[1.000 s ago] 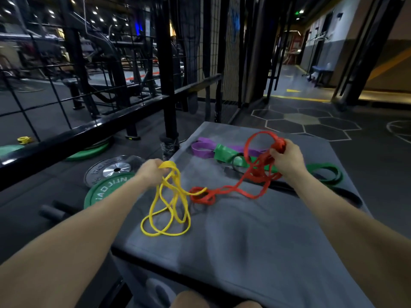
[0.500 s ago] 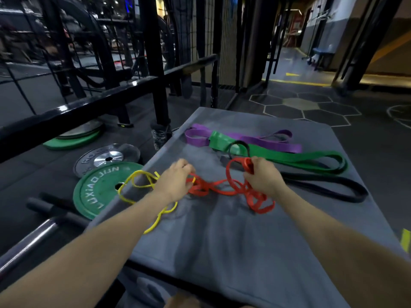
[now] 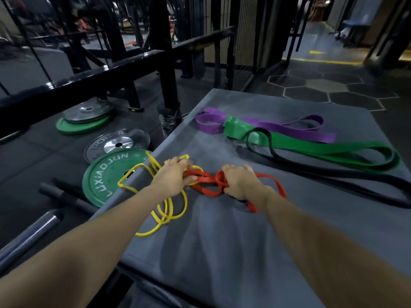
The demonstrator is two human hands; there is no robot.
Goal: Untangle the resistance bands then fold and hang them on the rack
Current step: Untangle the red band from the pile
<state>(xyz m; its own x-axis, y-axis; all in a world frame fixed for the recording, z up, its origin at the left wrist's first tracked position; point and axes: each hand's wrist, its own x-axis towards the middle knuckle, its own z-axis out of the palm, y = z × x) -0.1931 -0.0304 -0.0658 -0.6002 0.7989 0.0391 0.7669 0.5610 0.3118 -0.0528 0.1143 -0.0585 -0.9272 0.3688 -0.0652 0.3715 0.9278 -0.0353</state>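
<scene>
A thin yellow band (image 3: 165, 215) and a red band (image 3: 205, 180) lie knotted together on the grey padded box (image 3: 222, 241). My left hand (image 3: 173, 178) grips the tangle where yellow meets red, low on the pad. My right hand (image 3: 239, 181) grips a bunch of red loops just to its right, with a red loop (image 3: 279, 187) trailing past the wrist. Farther back lie a purple band (image 3: 289, 127), a wide green band (image 3: 322, 150) and a long black band (image 3: 333, 174), overlapping each other. The black rack (image 3: 111, 72) runs along the left.
On the floor to the left lie a green weight plate (image 3: 106, 176), a silver plate (image 3: 115, 144) and another stack of plates (image 3: 84, 120). A barbell (image 3: 29, 232) lies at the lower left. A plastic bottle (image 3: 168, 121) stands by the rack post.
Both hands have come down from a raised, spread hold to the pad and moved close together on the yellow-red knot. The yellow loops now lie flat over the box's left edge.
</scene>
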